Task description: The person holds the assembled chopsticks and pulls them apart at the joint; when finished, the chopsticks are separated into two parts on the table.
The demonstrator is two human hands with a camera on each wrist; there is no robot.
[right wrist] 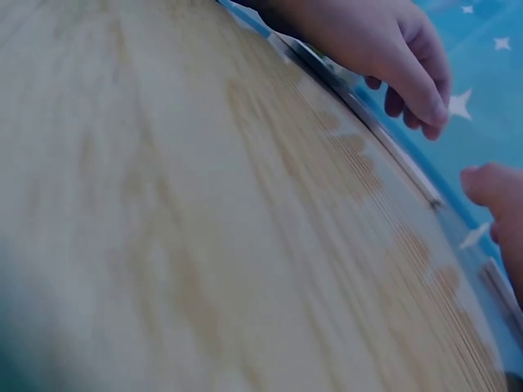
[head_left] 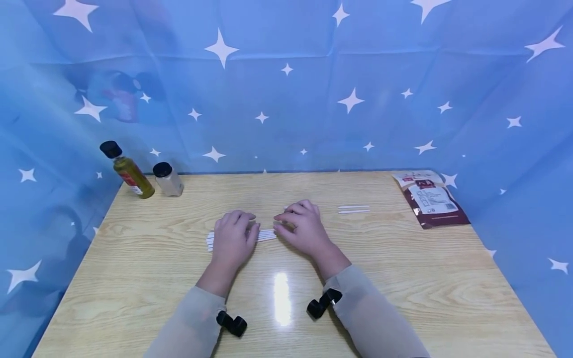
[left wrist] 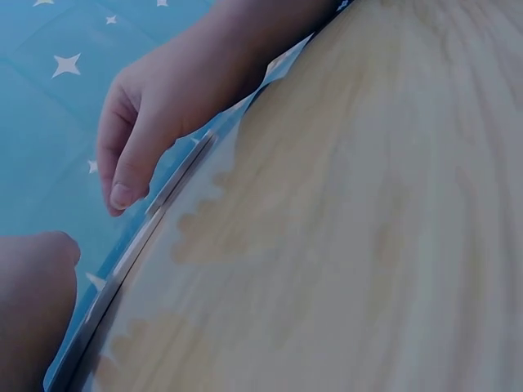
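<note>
Several thin white sticks [head_left: 267,234] lie side by side in a row on the wooden table. My left hand [head_left: 234,236] is over the left part of this row, palm down with loosely bent fingers, and hides the middle of the sticks. Near the row's right end is my right hand [head_left: 302,227], its fingers loosely bent and thumb apart, with nothing seen between them. The tip of another white stick [head_left: 285,207] shows behind the right hand. In the right wrist view the left hand [right wrist: 388,57] appears above the table; whether its fingertips touch the sticks, I cannot tell.
Two more white sticks [head_left: 353,209] lie right of the right hand. An oil bottle [head_left: 134,175] and a black-capped jar [head_left: 169,180] stand at the back left. A brown and white packet [head_left: 431,200] lies at the back right. A blue starry curtain [head_left: 286,99] hangs behind the table [head_left: 403,278].
</note>
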